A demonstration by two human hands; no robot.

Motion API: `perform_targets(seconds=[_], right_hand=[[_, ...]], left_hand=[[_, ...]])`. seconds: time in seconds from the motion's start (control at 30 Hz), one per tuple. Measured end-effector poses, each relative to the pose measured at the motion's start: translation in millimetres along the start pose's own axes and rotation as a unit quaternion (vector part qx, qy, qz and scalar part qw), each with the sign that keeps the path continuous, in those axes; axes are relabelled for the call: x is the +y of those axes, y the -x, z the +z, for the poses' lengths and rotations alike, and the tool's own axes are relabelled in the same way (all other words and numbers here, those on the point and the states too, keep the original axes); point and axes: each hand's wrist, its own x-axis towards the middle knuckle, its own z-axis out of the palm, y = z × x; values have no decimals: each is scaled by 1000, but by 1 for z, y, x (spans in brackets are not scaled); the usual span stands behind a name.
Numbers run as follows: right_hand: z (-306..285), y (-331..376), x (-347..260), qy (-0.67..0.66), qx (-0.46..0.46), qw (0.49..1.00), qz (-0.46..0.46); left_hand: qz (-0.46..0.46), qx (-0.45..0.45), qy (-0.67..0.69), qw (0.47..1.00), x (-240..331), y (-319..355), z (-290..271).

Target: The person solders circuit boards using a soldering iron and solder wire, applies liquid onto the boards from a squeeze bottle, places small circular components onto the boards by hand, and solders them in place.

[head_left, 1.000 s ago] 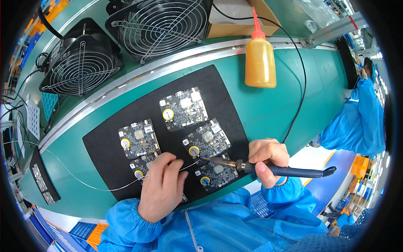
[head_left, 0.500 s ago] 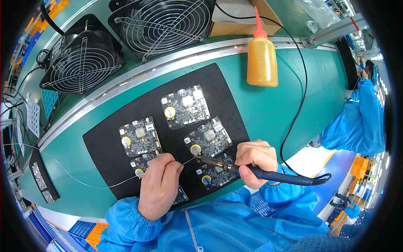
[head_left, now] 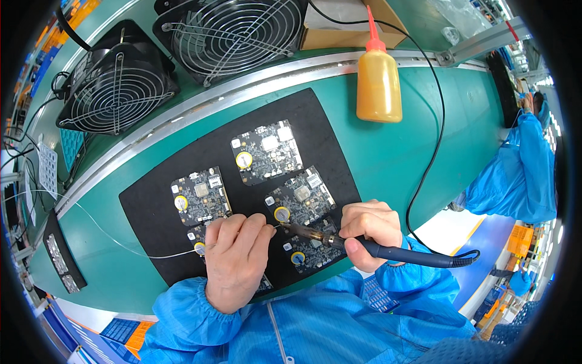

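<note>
My right hand (head_left: 371, 235) grips a dark soldering iron (head_left: 400, 254), its tip pointing left at the lower edge of a circuit board (head_left: 302, 195). By that tip is the board's round yellow-rimmed coin cell (head_left: 282, 214). Closed in a pinch, my left hand (head_left: 238, 258) holds thin solder wire (head_left: 173, 257), whose free end reaches the tip; the wire trails off left. Under and beside my left hand lie partly covered boards. Another board (head_left: 199, 195) sits up and left, one more (head_left: 267, 151) farther back, and one (head_left: 313, 253) lies below the iron. All rest on a black mat (head_left: 159, 180).
Two black fans with wire guards, a large one (head_left: 239, 39) and a smaller one (head_left: 118, 91), stand behind a metal rail. A yellow bottle (head_left: 379, 85) with a red nozzle stands back right. The iron's cord (head_left: 438, 139) curves along the right. A co-worker in blue (head_left: 515, 170) is far right.
My left hand has moved slightly right and up, closer to the iron's tip, so less wire shows between them. The right hand and iron stay nearly still.
</note>
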Motion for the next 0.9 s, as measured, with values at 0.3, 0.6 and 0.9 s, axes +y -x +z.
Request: perform_targets(seconds=[0.3, 0.6, 0.9], right_hand=[[-9, 5, -11, -21, 32, 999, -11], [-21, 41, -37, -74, 34, 995, 52], [-10, 50, -35, -58, -11, 997, 45]], left_hand=[[-52, 7, 44, 998, 9, 16, -24], [-123, 9, 132, 984, 32, 56, -24], [-93, 28, 133, 986, 41, 65, -4]])
